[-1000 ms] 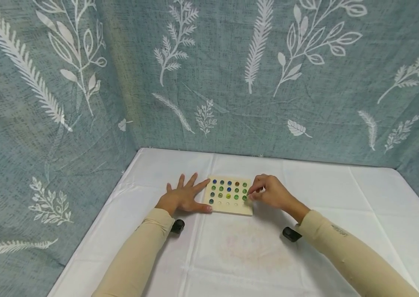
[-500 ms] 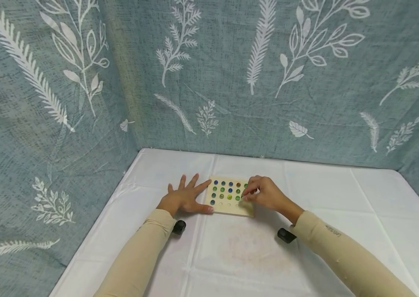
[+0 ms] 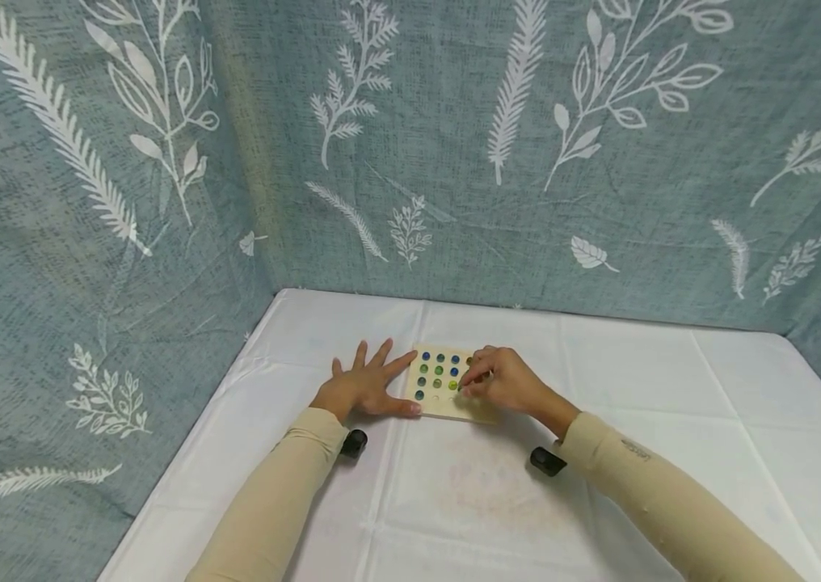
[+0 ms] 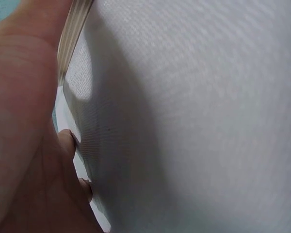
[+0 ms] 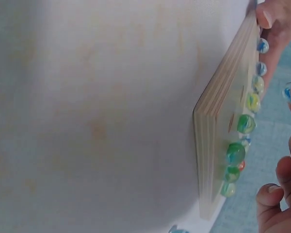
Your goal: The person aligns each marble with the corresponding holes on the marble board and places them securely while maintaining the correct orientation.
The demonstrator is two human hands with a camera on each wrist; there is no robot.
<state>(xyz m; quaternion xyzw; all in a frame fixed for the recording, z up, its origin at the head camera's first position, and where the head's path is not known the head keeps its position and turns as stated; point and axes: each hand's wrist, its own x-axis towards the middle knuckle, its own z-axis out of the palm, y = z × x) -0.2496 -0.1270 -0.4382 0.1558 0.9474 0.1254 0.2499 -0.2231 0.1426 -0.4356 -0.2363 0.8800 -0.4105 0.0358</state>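
Observation:
A wooden board (image 3: 469, 415) with rows of round holes lies on the table, many of them holding glass marbles (image 3: 427, 356) in blue, green and yellow. My left hand (image 3: 363, 390) lies with fingers spread at the board's left side, thumb and index fingertip touching its edge. Over the right part of the board, my right hand (image 3: 508, 380) pinches a clear blue marble (image 5: 287, 92), which the right wrist view shows raised above the seated ones. The front row has a marble at its left end and bare holes beside it. My right hand hides the board's right columns.
A white cloth (image 3: 454, 509) covers the table, with a teal leaf-print curtain (image 3: 439, 145) behind and to the left. Another clear blue marble (image 5: 178, 229) shows at the bottom of the right wrist view, near the board.
My right hand has moved left across the board from its right edge, carrying the marble. The left hand keeps its place, and the whole head view has shifted slightly.

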